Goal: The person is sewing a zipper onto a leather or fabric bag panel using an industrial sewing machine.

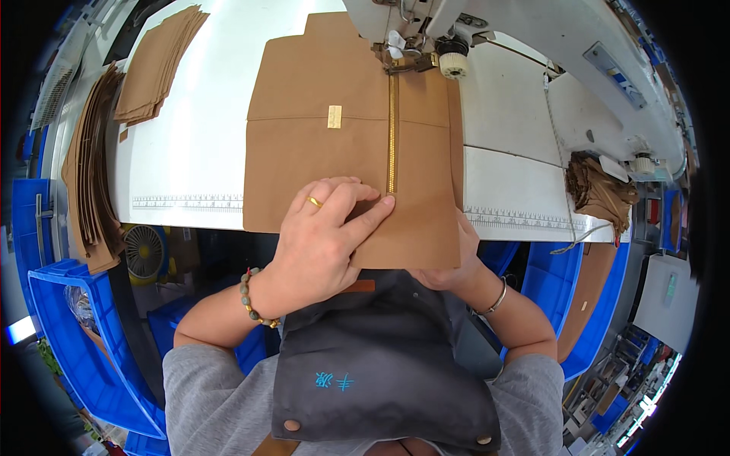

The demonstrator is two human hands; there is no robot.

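Observation:
A flat brown fabric panel [319,159] lies on the white sewing table, its near end hanging past the front edge. Lengthwise down it runs a gold-toothed zipper [392,137], its far end under the sewing machine head [414,49]. My left hand [323,235], with a ring on one finger, rests on the panel; its bent fingers and thumb come together at the zipper's near end. Around the panel's near right edge is my right hand [458,262], holding it from below, with most of the fingers hidden. A small yellowish label [334,116] sits left of the zipper.
Stacked brown pieces [160,64] lie at the far left, and more pieces [91,167] drape over the table's left edge. Blue bins [91,334] stand below on both sides. At the right sits a crumpled brown bundle [601,194]. A printed ruler strip [190,202] follows the front edge.

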